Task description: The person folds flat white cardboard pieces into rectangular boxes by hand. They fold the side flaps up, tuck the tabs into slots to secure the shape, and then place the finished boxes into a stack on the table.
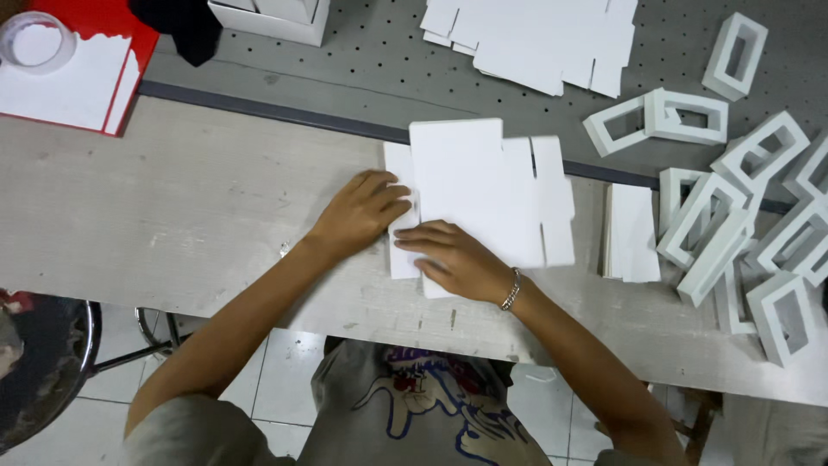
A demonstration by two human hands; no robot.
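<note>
Head cam, looking straight down on the bench. Your left hand (362,211) lies palm-down, fingers spread flat, on the left edge of a flat white die-cut card blank (483,194); not gripping, just pressing. Your right hand (457,259) is also open & flat, fingers pointing left, pressing the lower left part of the same blank; metal chain bracelet (511,291) on that wrist. Blank sits approx. mid-bench on the pale wood tabletop (172,216), its top edge reaching over onto the grey perforated board (379,69) behind; slotted flaps stick out on its right side. Whether the blank is partly folded under your palms: cannot tell. Just right of it, a small stack of white card pieces (634,233), near but apart from the blank. Further right, a loose heap of folded white open rectangular sleeves (733,216), some upright, some tipped, spilling across tabletop & perforated board. Top centre, more flat white blanks (535,39) on the perforated board, well apart from your hands. Top left, a red tray (138,39) w/ white sheets in it & a roll of clear tape (34,41) at its corner. A white box (276,17) is at the top edge beside it. Round stool (43,371) at lower left, on a tiled floor.
</note>
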